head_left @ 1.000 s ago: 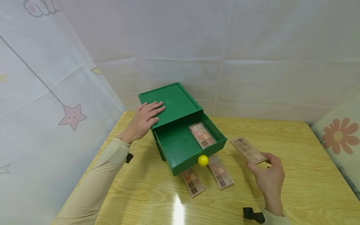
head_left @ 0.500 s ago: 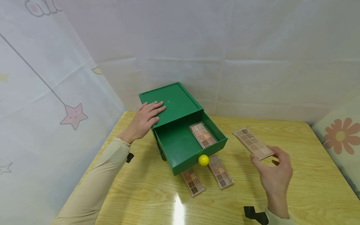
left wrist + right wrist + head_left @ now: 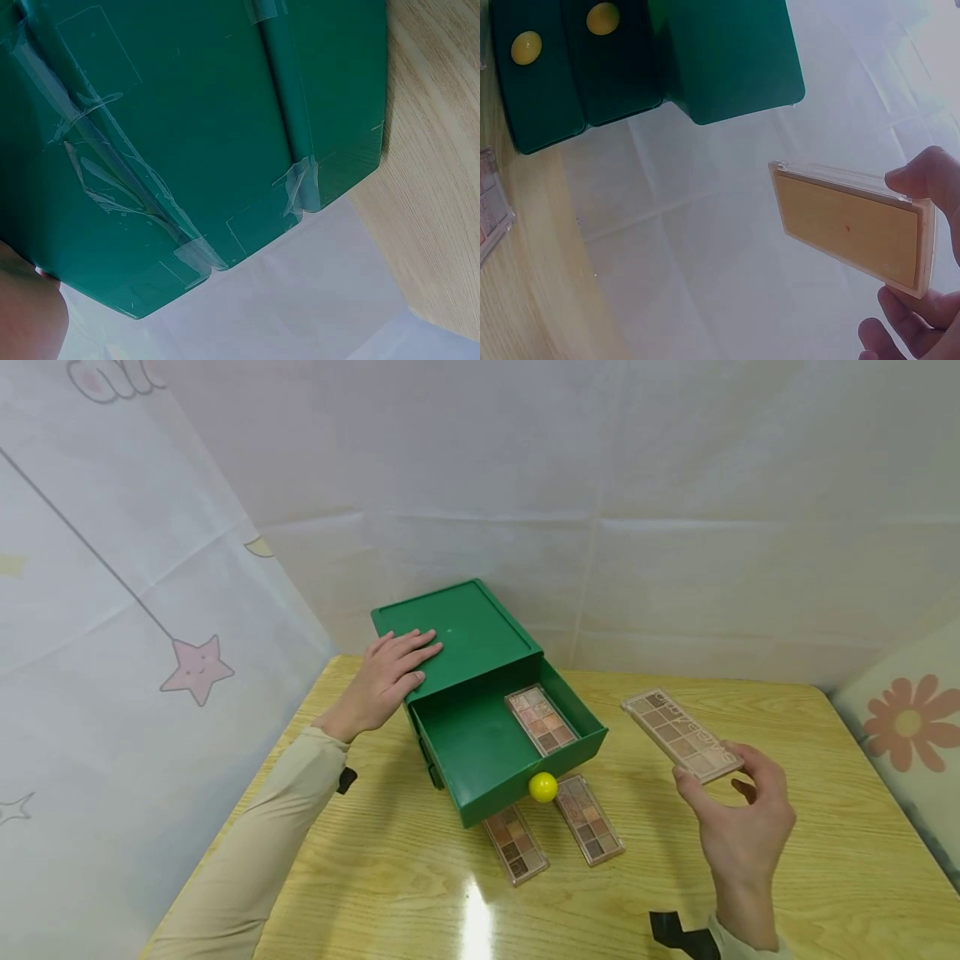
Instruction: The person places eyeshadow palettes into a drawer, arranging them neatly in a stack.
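Pale printed cloth [image 3: 480,452] hangs behind the wood-grain table [image 3: 855,793]. Near its far left corner, the left hand [image 3: 384,681], grip wide, rests on a green cabinet [image 3: 476,622]; toward the right edge, the right hand [image 3: 746,839] pinches a palette [image 3: 678,735], raised over the table.

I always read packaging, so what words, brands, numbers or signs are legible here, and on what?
Nothing reads with certainty.
Palette held in the right hand: lettering across its lid, too blurred to quote.
Palette in the drawer, two table palettes: any lettering too small.
Green box: none visible.
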